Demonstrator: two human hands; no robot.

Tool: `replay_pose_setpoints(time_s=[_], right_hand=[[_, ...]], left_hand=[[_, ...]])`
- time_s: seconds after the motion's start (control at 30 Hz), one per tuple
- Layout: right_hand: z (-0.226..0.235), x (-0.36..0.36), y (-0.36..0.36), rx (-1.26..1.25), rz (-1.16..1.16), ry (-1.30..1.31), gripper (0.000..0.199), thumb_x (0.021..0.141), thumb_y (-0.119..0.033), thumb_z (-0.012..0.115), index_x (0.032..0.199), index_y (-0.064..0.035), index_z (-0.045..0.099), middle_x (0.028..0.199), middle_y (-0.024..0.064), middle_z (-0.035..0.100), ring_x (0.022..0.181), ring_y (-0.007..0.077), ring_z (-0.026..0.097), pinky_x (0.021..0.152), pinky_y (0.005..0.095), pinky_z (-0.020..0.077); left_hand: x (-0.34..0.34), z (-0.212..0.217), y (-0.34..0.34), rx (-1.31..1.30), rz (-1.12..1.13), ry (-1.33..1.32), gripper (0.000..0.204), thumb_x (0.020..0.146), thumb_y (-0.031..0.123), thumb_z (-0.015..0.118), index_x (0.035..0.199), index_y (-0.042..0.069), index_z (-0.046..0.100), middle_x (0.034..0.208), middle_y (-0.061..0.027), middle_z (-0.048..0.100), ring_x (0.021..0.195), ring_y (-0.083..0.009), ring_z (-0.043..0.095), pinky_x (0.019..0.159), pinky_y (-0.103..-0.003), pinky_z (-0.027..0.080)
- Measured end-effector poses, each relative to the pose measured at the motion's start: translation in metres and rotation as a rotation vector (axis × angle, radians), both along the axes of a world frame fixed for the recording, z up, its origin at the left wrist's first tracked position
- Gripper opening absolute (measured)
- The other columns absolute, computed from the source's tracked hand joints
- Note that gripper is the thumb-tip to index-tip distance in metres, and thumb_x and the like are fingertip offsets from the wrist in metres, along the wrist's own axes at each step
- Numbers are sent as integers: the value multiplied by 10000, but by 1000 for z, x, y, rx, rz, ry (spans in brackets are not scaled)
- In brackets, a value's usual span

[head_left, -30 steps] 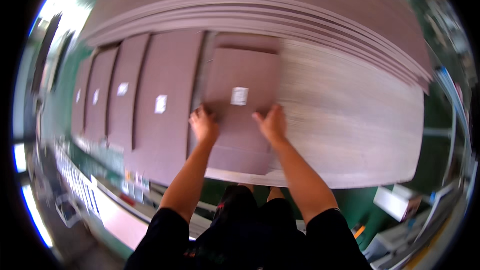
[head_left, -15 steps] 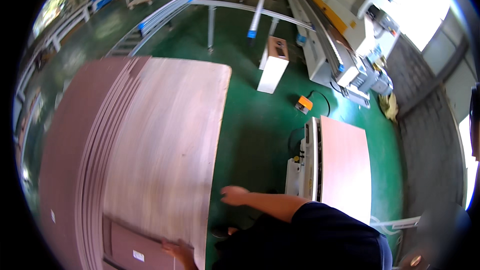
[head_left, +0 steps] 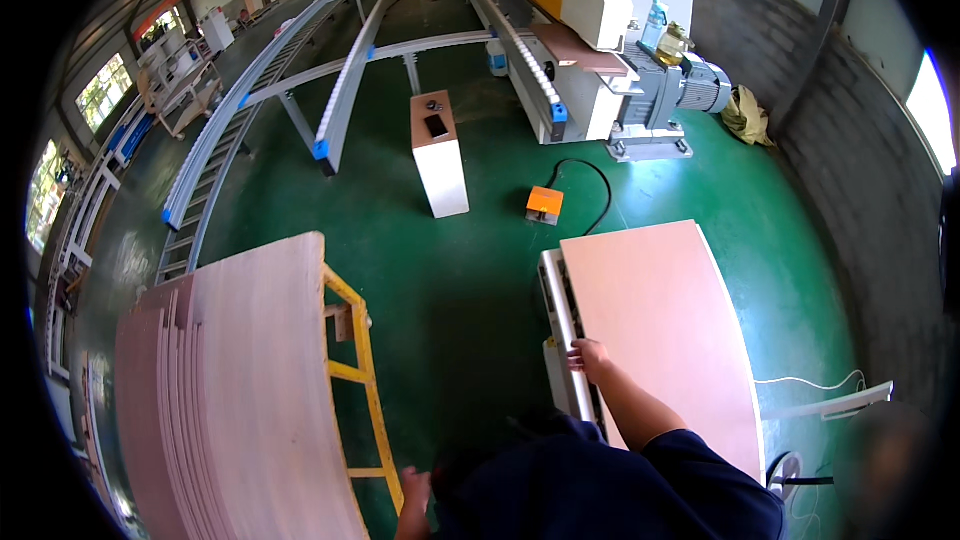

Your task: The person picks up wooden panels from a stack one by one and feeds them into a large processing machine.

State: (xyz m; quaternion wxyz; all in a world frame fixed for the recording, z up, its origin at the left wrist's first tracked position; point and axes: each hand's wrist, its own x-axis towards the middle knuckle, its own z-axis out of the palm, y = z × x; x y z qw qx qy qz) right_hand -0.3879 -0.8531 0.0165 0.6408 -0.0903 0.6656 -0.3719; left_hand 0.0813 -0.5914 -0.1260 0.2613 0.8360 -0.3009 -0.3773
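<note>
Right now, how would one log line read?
right hand: on edge of pale flat wooden board | left hand: beside yellow metal rack

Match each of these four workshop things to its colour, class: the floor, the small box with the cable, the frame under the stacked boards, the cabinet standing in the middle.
Things:
1. floor
2. small box with a cable
3. frame under the stacked boards
4. standing cabinet

Colours:
A. white sides, brown top
B. yellow
C. green
D. orange

Pairs: 1-C, 2-D, 3-B, 4-A
</note>
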Motion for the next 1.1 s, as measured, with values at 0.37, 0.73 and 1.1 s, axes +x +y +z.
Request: replay_pose_setpoints(time_s=[0.37,0.73,1.1], right_hand=[[92,-120,-282,-538,-361,-250,240,857,-291,568,904,-65,504,829,97,600,750,236,583,706,376,495],[125,-234,-594,-642,-704,-155,650,779,-347,661,1260,-34,355,1178,170,482,1071,300,500,931,381,402],[112,-263,-653,-878,-704,-503,315,796,-27,534,1092,52,462,1102,164,533,1020,325,536,917,521,464]], left_hand=[[-32,67,-157,362,-415,360,344,786,343,550,815,11,635,652,-138,601,701,-251,620,621,-388,427],[-91,121,-417,270,-241,279,237,816,207,554,972,33,590,844,-86,607,745,-173,597,621,-302,476],[-83,114,-427,149,18,329,128,800,130,538,849,34,606,710,-76,594,673,-157,591,602,-282,487]])
